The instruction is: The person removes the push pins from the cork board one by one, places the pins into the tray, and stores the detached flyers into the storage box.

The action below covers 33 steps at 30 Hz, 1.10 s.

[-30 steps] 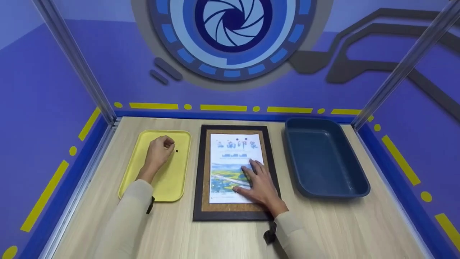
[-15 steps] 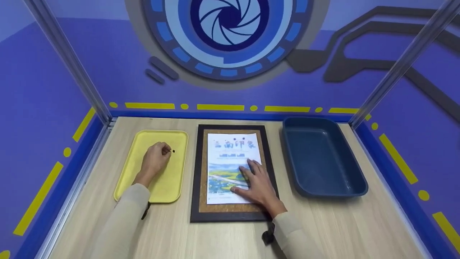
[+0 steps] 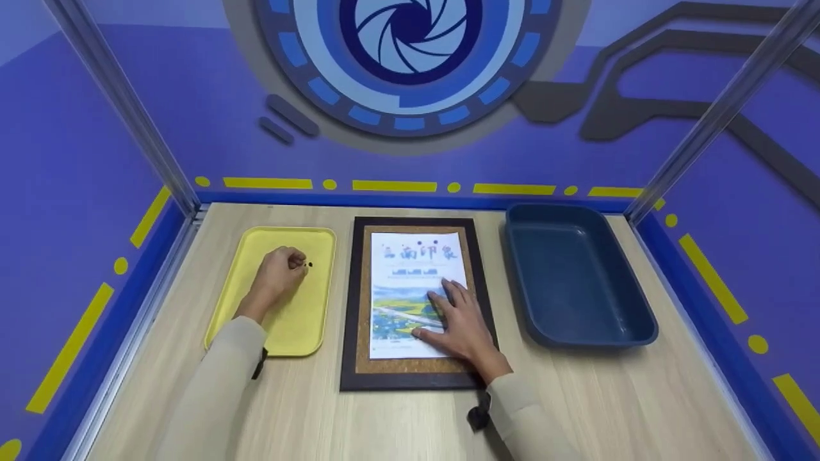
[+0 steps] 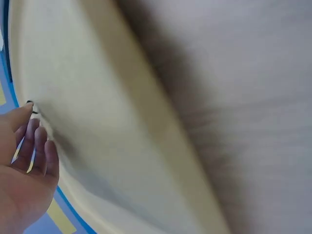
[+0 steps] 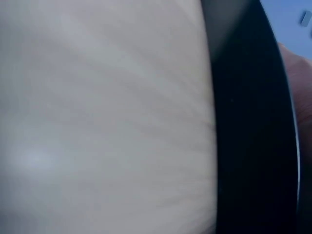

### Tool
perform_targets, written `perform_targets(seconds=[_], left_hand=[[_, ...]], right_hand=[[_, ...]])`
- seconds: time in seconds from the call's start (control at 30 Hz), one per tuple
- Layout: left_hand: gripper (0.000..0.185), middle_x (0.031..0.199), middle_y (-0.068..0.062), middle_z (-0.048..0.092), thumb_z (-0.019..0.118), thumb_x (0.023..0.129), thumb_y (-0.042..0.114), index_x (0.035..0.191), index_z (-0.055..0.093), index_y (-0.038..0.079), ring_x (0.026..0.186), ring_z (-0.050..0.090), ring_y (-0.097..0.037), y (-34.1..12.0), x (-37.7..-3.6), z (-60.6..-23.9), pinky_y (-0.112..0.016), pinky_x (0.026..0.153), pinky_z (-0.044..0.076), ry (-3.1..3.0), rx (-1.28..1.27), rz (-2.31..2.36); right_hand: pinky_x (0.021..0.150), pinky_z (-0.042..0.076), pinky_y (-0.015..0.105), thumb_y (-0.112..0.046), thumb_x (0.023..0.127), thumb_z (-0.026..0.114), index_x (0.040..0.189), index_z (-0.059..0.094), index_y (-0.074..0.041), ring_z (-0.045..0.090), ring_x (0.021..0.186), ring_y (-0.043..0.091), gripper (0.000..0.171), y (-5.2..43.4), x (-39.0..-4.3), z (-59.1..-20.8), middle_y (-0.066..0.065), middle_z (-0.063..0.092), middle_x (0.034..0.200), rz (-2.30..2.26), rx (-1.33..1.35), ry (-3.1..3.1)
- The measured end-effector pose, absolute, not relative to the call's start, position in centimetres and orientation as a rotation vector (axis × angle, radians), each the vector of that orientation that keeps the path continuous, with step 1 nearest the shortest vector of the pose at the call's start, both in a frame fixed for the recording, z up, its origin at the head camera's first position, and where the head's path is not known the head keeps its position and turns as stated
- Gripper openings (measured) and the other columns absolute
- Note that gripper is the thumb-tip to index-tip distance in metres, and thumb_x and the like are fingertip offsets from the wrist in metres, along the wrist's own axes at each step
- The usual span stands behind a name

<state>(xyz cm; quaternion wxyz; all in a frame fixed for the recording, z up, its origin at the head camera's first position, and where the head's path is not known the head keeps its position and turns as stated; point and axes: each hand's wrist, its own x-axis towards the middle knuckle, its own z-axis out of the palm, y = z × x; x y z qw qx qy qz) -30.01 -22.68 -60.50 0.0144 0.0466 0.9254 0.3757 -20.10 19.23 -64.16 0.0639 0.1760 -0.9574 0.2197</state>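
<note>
One dark speck (image 3: 311, 264), seemingly beside the fingertips (image 3: 300, 258) of the left hand (image 3: 275, 275).

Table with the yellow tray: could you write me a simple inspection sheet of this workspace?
Surface: pale wood-look table
Job's things: printed sheet on a framed cork board; yellow tray with a tiny dark item
Clutter: nothing seen
Hands: left hand over the tray, beside the dark item, grip unclear; right hand with fingers spread on the sheet
Cables: nothing seen
Surroundings: dark blue bin right of the board; purple-blue walls; metal posts
</note>
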Motion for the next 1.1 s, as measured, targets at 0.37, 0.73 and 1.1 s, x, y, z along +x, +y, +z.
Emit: perform_targets(seconds=[0.37,0.73,1.1], left_hand=[[0.029,0.121,-0.021,0.067,0.073,0.101,0.011,0.125,0.069,-0.005,0.115,0.066,-0.039,-19.0,-31.0,-57.8,-0.050,0.101,0.053,2.954,0.271,1.266],[0.028,0.120,-0.011,0.067,0.075,0.101,0.018,0.126,0.070,0.004,0.114,0.064,-0.030,-11.0,-31.8,-55.3,-0.044,0.099,0.054,2.950,0.460,1.288],[0.028,0.119,-0.014,0.066,0.076,0.100,0.016,0.124,0.071,0.001,0.115,0.065,-0.034,-5.3,-32.9,-57.0,-0.044,0.098,0.054,2.914,0.520,1.297]], right_hand=[[0.122,0.024,0.068,-0.082,0.083,0.067,0.154,0.058,-0.017,0.028,0.156,0.040,0.096,19.1,-20.0,-64.1,0.016,0.035,0.169,0.669,0.575,-2.886],[0.118,0.027,0.073,-0.075,0.085,0.070,0.154,0.058,-0.021,0.031,0.153,0.045,0.088,19.3,-20.0,-64.0,0.020,0.038,0.166,0.630,0.615,-2.862],[0.118,0.029,0.070,-0.078,0.087,0.066,0.156,0.056,-0.022,0.027,0.155,0.044,0.089,19.2,-20.2,-64.0,0.017,0.034,0.169,0.623,0.608,-2.879]])
